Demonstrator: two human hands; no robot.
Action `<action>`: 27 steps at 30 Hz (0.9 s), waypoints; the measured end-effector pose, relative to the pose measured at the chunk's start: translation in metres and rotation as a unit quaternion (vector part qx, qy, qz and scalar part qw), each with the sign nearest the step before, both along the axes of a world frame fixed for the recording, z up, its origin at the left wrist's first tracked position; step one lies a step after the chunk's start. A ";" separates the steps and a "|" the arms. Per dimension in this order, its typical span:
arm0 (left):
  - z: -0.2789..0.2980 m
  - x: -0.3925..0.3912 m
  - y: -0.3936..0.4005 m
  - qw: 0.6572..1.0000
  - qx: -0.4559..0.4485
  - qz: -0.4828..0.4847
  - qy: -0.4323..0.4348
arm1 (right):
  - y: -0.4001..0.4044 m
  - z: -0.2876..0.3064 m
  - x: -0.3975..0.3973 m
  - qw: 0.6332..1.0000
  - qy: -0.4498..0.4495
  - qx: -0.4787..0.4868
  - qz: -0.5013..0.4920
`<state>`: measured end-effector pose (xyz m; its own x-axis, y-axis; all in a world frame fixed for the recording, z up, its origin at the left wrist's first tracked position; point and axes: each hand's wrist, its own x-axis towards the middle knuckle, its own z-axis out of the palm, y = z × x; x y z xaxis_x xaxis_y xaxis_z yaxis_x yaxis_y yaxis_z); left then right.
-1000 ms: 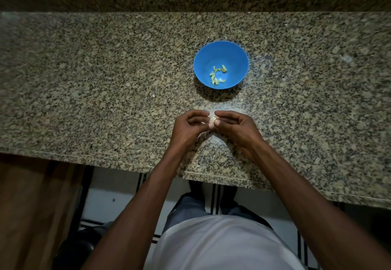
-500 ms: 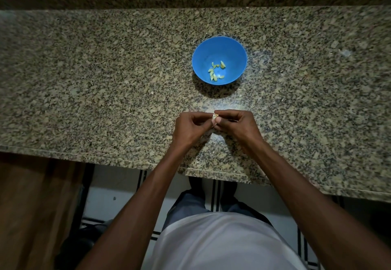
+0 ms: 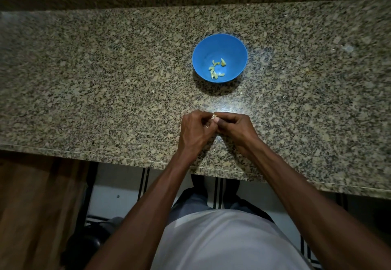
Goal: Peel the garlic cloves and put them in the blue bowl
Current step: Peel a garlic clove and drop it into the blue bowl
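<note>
The granite counter (image 3: pixel 105 79) fills most of what I can see from here, long and speckled, with a raised strip of the same stone along its far edge, and the person stands square against its near edge so that both forearms reach over it at a comfortable working height. The blue bowl (image 3: pixel 220 45) stands on the stone straight ahead of the hands, near but apart from them, and I would judge it is set there so that each finished clove needs only a short reach forward to be dropped in. The left hand (image 3: pixel 193 131) and the right hand (image 3: pixel 234 128) meet just above the counter, knuckles up and fingers curled inward, their tips touching; held low like this, any skin that comes loose should fall on the stone and not on the floor. In the bottom of the bowl lies a small cluster of peeled cloves (image 3: pixel 215 69), pale yellow-green, so part of the work looks done. Smallest of all is the garlic clove (image 3: pixel 214 116) itself, only a pale sliver showing where the fingertips come together: both hands pinch it tightly between thumb and fingers, a narrow grip, probably one steadying while the other picks at the skin, though how much skin remains I cannot tell.
</note>
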<state>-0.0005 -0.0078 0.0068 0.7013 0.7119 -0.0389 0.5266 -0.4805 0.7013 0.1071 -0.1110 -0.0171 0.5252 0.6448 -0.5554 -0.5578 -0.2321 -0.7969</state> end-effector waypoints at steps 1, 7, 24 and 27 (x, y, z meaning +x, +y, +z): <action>-0.003 0.000 -0.002 1.000 -0.007 0.015 -0.002 | 0.000 0.000 0.000 1.000 0.014 0.002 -0.002; -0.015 -0.004 -0.008 0.959 -0.235 0.144 -0.064 | 0.005 0.002 -0.001 0.998 0.040 -0.015 -0.035; -0.021 -0.017 0.011 0.970 -0.213 0.109 -0.037 | 0.005 0.000 0.020 0.988 -0.118 -0.064 0.082; -0.023 -0.018 0.012 0.966 -0.224 0.127 -0.036 | 0.004 -0.004 0.025 0.984 -0.135 -0.082 0.084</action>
<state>-0.0184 0.0042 -0.0163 0.5192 0.7837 -0.3410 0.5301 0.0177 0.8477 0.1320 -0.1068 -0.0207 0.5609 0.6486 -0.5145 -0.2739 -0.4411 -0.8546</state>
